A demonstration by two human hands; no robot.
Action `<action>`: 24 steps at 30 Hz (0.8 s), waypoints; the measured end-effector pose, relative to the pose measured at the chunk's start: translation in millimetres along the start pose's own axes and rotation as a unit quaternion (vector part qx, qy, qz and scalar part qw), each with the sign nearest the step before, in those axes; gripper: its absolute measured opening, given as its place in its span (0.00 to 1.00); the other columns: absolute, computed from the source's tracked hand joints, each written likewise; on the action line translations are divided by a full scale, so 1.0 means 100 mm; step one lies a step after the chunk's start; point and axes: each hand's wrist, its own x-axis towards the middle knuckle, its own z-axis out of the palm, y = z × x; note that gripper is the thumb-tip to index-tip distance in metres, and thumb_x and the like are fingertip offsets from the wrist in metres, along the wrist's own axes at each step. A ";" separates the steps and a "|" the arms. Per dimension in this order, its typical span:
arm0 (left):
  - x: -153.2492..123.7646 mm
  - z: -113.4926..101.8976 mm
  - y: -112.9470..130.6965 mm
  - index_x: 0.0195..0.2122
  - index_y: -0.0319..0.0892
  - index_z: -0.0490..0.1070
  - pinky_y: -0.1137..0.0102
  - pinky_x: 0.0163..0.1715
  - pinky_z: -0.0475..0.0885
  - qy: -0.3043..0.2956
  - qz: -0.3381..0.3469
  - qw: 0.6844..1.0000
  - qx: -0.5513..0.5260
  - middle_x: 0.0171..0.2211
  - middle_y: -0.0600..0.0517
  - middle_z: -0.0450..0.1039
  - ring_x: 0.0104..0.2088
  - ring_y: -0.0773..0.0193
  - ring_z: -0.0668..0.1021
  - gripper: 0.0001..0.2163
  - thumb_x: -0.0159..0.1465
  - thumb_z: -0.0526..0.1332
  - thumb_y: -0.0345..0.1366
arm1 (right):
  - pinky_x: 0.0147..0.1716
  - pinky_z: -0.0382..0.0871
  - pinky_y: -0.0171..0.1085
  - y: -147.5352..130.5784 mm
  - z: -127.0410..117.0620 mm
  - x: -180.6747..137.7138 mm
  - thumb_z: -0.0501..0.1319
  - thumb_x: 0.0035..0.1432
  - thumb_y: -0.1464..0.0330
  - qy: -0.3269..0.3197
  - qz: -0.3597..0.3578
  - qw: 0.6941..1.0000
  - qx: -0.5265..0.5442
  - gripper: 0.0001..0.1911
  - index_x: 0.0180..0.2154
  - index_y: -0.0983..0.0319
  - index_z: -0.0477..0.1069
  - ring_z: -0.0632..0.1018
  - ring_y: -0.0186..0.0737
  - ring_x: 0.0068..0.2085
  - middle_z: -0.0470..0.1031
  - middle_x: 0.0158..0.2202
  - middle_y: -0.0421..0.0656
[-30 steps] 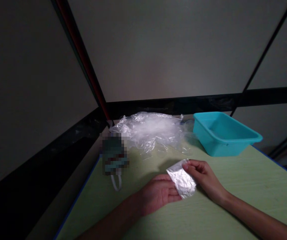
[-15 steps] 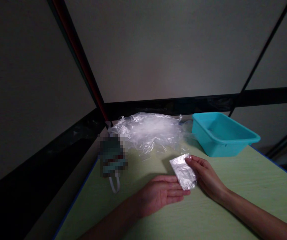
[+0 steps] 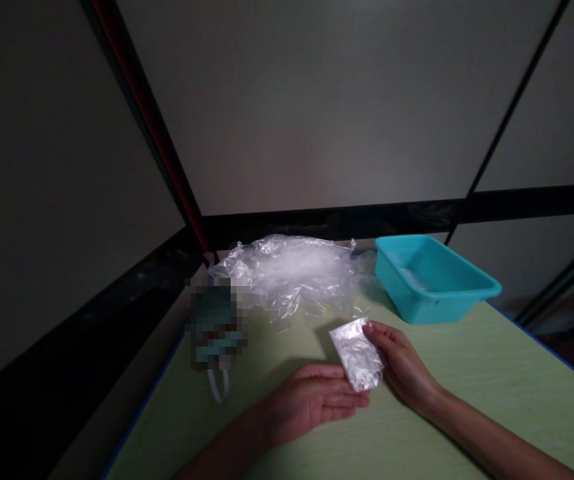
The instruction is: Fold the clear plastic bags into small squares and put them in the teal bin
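Note:
A folded clear plastic bag (image 3: 357,353), shiny and roughly square, is pinched at its right side by my right hand (image 3: 403,363), the thumb on top. My left hand (image 3: 311,403) lies palm up with its fingers stretched out, their tips at the lower left edge of the folded bag and partly behind it. Beyond both hands spreads a loose heap of clear plastic bags (image 3: 297,273) at the back of the table.
A turquoise plastic basin (image 3: 431,307) stands at the table's back right. On the left lies a blurred-out greenish item (image 3: 217,327) with a white loop (image 3: 218,385). The pale green table (image 3: 471,373) has a blue edge and meets panelled walls behind and at left.
The whole view has shifted slightly, so everything sits a little lower and further left. Both hands and the folded plastic bag keep nearly the same pose.

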 end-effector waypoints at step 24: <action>0.63 0.55 0.46 0.35 0.41 0.62 0.72 0.31 0.64 0.119 0.148 0.973 0.132 0.33 0.52 0.70 0.31 0.66 0.73 0.11 0.52 0.62 0.33 | 0.21 0.62 0.29 -1.34 -0.25 -0.05 0.67 0.44 0.65 0.004 -0.057 0.996 -0.075 0.08 0.23 0.63 0.73 0.71 0.31 0.21 0.73 0.19 0.39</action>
